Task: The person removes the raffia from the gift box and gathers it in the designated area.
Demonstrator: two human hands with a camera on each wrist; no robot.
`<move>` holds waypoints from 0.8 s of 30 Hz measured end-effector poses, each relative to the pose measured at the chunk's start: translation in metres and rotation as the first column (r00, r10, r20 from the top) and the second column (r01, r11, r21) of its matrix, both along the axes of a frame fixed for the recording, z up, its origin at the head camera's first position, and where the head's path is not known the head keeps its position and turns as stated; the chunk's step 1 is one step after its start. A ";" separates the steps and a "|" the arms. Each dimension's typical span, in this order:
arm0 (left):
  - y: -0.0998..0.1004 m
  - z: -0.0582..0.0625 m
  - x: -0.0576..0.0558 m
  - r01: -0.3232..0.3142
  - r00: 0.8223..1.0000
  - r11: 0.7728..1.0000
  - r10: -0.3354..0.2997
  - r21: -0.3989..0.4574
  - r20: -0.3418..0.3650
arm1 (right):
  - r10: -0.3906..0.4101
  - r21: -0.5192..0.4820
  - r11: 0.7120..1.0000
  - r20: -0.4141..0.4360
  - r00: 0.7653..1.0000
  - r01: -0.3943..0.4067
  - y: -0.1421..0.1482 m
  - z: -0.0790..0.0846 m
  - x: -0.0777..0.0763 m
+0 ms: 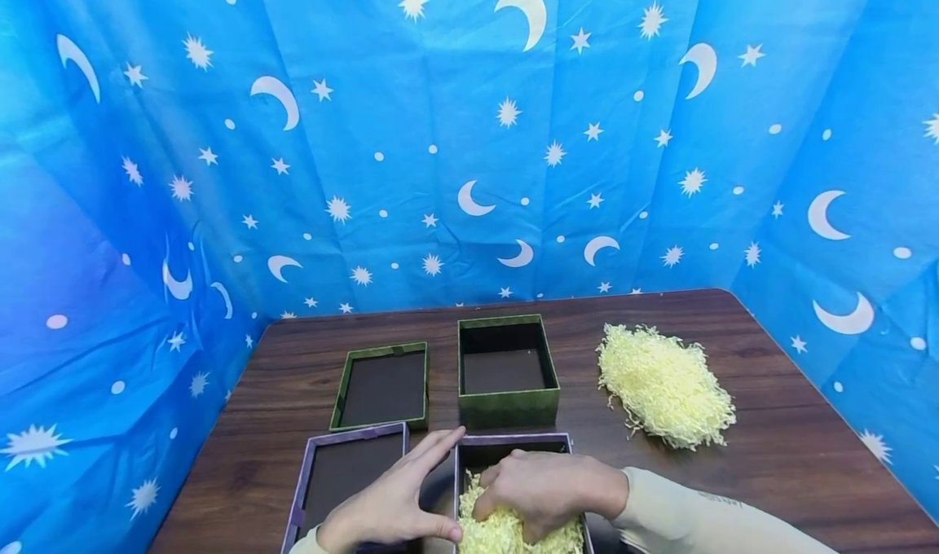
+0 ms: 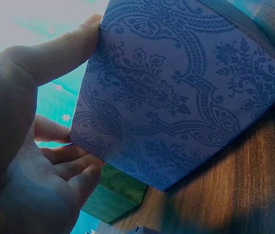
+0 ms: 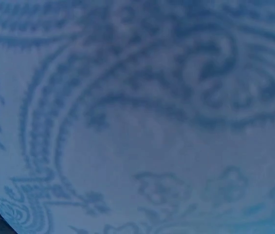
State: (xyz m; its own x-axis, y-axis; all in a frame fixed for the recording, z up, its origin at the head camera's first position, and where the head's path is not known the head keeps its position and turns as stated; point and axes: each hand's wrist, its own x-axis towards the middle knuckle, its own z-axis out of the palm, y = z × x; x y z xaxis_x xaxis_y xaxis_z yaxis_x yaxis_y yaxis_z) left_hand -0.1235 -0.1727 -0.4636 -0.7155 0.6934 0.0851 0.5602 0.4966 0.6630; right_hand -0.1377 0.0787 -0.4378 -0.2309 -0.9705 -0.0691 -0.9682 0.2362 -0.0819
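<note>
A purple box with patterned sides stands at the front, pale yellow shredded paper inside it. My right hand reaches in over its right side, fingers bent down into the paper; their tips are buried, so I cannot tell whether they pinch any. At the box's left side, my left hand is spread wide, with thumb and fingertips touching the rim. The left wrist view shows that thumb and those fingers along the edge of the patterned wall. In the right wrist view, the outer wall fills nearly everything.
Left of the box lies a purple lid, partly behind my left hand. Farther back are a shallow green lid and a deeper green box. A heap of shredded paper sits on the wooden table at right. Blue curtains surround it.
</note>
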 end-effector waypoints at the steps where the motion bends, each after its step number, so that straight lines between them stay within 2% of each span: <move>1: 0.000 0.000 0.000 -0.003 1.000 1.000 0.003 -0.001 0.005 | 0.002 -0.011 1.000 -0.002 1.000 -0.002 0.000 0.000 0.000; 12: 0.000 0.002 -0.001 0.000 1.000 1.000 0.000 -0.006 -0.018 | -0.001 -0.110 0.994 -0.002 1.000 0.001 0.004 0.007 -0.001; 19: 0.000 0.003 0.001 -0.005 1.000 1.000 0.005 -0.006 0.024 | -0.037 -0.132 0.991 0.004 0.999 0.037 0.006 0.008 -0.002; 24: 0.001 0.002 0.001 -0.012 0.999 1.000 0.013 -0.008 0.035 | -0.038 -0.148 0.988 0.056 0.998 0.046 0.009 0.009 -0.004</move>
